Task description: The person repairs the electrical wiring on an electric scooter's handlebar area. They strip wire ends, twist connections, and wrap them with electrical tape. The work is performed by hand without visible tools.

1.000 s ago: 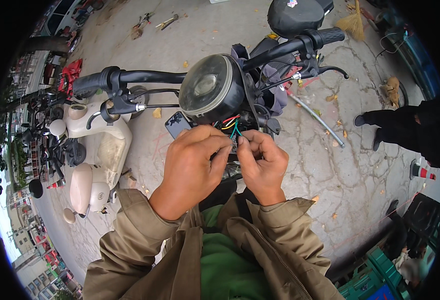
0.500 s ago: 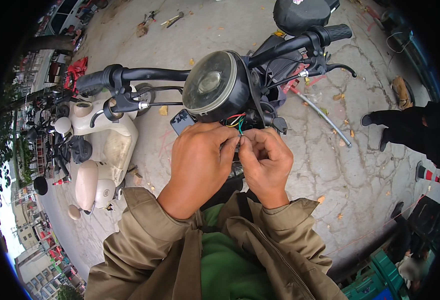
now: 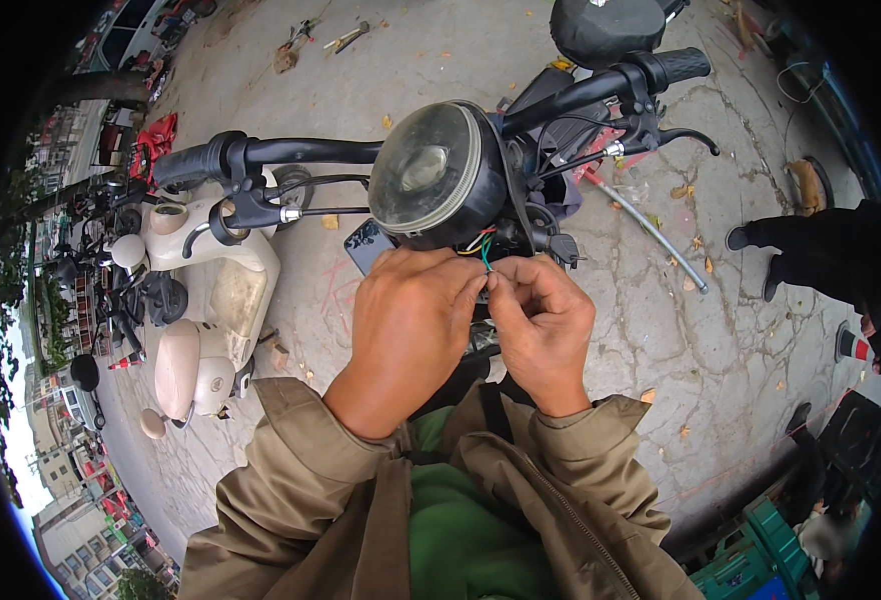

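Both my hands meet just below the round headlight of a scooter or motorbike with black handlebars. Thin wires, green, red, yellow and white, come out from behind the headlight. My left hand is closed, its thumb and forefinger pinching at the green wire. Against it, my right hand is closed too, thumb and forefinger pinched on the end of the same wire. The fingertips nearly touch and cover the wire's end. Beside my left knuckles, a dark phone-like screen shows.
A cream scooter stands at the left. On the paving at the right lies a grey metal pipe. A person in dark trousers is at the far right, near a traffic cone. Green crates stand at lower right.
The view has shifted slightly. Both hands stay pinched together at the green wire, with only small finger movements.
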{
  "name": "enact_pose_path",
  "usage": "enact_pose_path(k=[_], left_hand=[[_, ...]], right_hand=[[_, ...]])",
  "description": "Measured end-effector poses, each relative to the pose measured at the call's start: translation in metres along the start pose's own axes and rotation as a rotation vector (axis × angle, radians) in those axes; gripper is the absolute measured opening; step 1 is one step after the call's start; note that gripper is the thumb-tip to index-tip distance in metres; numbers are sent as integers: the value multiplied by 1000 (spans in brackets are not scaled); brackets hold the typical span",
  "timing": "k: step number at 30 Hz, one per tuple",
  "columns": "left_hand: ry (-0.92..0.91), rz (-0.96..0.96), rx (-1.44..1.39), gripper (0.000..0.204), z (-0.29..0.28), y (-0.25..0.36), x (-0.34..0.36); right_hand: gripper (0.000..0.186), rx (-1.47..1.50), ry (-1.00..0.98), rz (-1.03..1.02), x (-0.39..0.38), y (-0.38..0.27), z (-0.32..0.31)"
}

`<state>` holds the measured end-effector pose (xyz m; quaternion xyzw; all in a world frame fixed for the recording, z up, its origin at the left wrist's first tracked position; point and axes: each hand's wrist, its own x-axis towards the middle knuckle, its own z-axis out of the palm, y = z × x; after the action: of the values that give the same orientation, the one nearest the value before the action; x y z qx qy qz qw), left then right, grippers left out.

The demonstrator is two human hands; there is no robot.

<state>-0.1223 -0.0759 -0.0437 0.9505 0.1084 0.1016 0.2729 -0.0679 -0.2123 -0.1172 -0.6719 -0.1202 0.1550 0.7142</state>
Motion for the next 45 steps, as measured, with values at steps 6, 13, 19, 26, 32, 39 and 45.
enact_pose_path(k=[6,13,19,26,32,39,45], left_hand=[[-16,-14,-5,6,0,-1,1],[-17,-12,-8,6,2,-1,0],[-24,3,2,7,2,-1,0],[-18,31,-95,15,-4,-5,-2],[-91,67,-159,27,-12,-9,5],[-146,8,-119,22,-14,-1,13],[-155,-153,-302,20,-11,-6,9]], right_hand=[[6,-32,-37,-39,2,-2,-4],[6,-49,-81,-86,4,-5,-8],[8,-59,-79,-43,2,-3,-7],[9,-11,47,-11,-4,4,7],[11,-26,48,-1,-7,6,8],[13,-62,61,-49,-6,5,8],[15,-46,67,-3,-5,2,11]])
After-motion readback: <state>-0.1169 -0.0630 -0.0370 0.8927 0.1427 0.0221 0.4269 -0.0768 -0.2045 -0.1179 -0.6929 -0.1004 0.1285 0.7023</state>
